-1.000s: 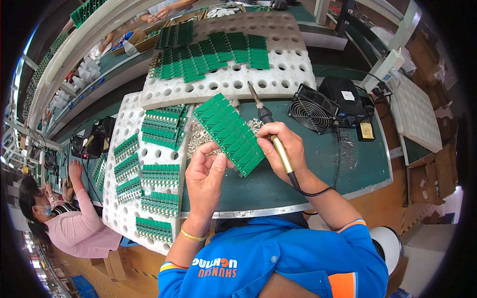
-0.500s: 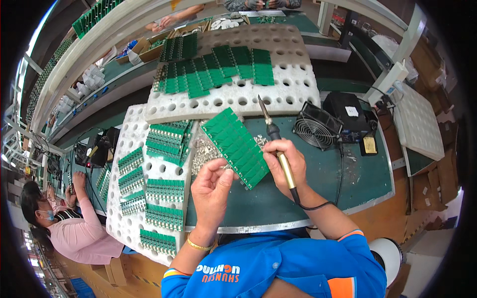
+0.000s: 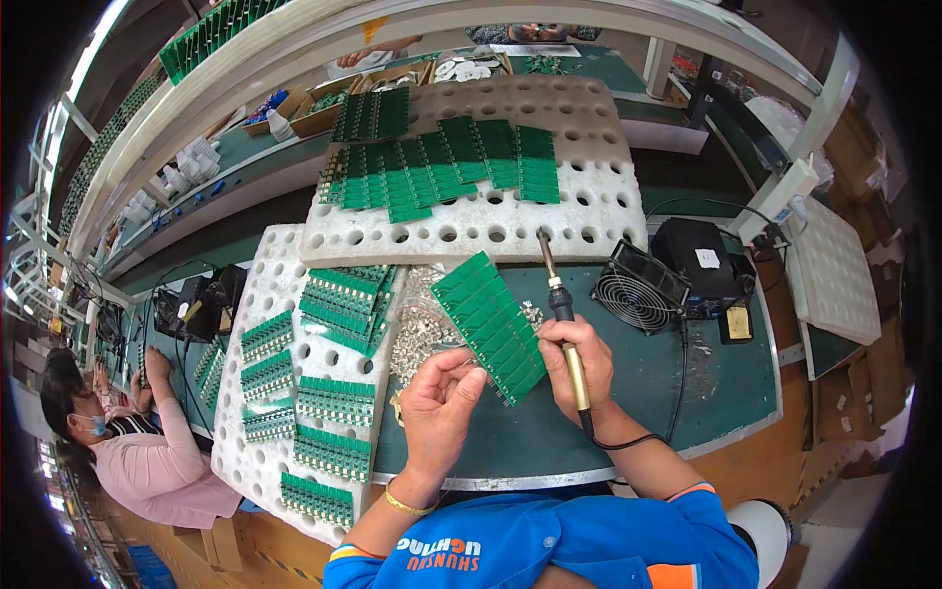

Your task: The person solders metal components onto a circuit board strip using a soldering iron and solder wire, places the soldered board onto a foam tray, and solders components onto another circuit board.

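A green circuit board panel is tilted between my hands above the bench. My left hand has its fingers curled and closed at the panel's lower left edge; whether a small part is also pinched there cannot be seen. In my right hand is a soldering iron with a gold-coloured handle, its tip pointing away from me. The right fingertips come close to the panel's right edge. Behind the panel lies a heap of small metal parts, partly hidden by it.
Green boards lie on a white perforated foam slab; a second slab at left carries several boards with parts. At right stand a fan, a black soldering station and a yellow sponge. A co-worker sits at left.
The view has shifted a little. Both hands, the panel and the iron have moved slightly nearer and to the right together. The grips look the same.
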Demonstrator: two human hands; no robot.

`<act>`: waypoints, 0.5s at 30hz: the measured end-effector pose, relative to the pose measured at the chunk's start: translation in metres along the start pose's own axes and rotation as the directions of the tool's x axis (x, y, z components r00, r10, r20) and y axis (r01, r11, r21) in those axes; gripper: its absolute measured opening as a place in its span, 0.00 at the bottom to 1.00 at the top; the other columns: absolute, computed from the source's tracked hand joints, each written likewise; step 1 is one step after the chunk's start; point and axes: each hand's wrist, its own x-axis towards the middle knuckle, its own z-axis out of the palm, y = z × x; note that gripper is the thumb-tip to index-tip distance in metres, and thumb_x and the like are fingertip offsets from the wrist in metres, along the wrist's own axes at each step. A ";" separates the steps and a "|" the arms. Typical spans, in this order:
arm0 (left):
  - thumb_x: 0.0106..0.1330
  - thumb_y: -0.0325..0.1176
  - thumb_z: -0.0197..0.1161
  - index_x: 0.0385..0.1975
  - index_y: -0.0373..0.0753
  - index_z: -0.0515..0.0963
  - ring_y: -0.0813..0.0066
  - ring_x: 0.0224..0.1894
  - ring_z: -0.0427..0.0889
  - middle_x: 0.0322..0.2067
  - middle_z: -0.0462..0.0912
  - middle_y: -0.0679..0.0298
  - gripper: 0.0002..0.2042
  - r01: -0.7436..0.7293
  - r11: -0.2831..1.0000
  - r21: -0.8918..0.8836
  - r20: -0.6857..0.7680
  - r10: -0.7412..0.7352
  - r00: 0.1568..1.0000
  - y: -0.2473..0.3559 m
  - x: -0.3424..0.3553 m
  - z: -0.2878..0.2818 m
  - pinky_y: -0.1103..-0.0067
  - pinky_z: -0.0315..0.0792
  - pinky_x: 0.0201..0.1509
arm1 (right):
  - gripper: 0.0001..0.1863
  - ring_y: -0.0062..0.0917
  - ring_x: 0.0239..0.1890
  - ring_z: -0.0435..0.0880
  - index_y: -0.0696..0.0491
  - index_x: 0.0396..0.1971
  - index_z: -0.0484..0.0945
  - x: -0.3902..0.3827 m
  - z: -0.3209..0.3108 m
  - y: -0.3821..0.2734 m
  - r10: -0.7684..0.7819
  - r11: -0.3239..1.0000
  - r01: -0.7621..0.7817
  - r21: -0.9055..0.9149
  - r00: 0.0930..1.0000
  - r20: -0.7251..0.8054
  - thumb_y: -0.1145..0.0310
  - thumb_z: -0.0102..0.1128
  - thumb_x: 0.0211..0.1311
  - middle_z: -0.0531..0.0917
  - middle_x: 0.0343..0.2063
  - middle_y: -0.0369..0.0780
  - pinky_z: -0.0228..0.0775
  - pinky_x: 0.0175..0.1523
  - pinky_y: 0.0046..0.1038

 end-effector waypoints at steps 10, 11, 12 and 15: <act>0.67 0.21 0.64 0.48 0.30 0.75 0.89 0.33 0.76 0.34 0.82 0.67 0.12 -0.007 1.000 -0.003 -0.021 0.007 1.000 -0.001 0.001 0.000 0.91 0.69 0.35 | 0.10 0.30 0.26 0.77 0.56 0.41 0.73 -0.001 0.002 0.006 -0.045 0.999 0.046 -0.024 0.999 0.007 0.81 0.60 0.62 0.80 0.30 0.43 0.71 0.33 0.28; 0.67 0.21 0.64 0.48 0.30 0.75 0.89 0.33 0.76 0.34 0.82 0.66 0.11 -0.005 1.000 -0.009 -0.026 0.005 1.000 -0.002 0.001 0.000 0.91 0.69 0.35 | 0.10 0.30 0.26 0.77 0.56 0.41 0.73 -0.001 0.003 0.006 -0.046 0.999 0.046 -0.023 0.999 0.008 0.81 0.60 0.62 0.80 0.30 0.43 0.71 0.33 0.28; 0.67 0.21 0.63 0.48 0.30 0.75 0.89 0.33 0.77 0.34 0.82 0.66 0.11 -0.003 1.000 -0.016 -0.030 0.003 1.000 -0.002 0.001 0.000 0.91 0.68 0.35 | 0.10 0.30 0.26 0.77 0.56 0.41 0.73 -0.002 0.002 0.005 -0.034 0.999 0.035 -0.020 0.999 0.005 0.81 0.60 0.62 0.80 0.30 0.43 0.71 0.33 0.28; 0.67 0.21 0.63 0.48 0.30 0.75 0.89 0.33 0.76 0.35 0.83 0.66 0.11 -0.005 1.000 -0.025 -0.030 0.004 1.000 -0.004 0.002 -0.001 0.91 0.68 0.34 | 0.10 0.31 0.27 0.77 0.56 0.41 0.73 -0.001 0.003 0.005 -0.031 0.999 0.031 -0.020 1.000 0.001 0.81 0.60 0.62 0.80 0.30 0.44 0.72 0.33 0.29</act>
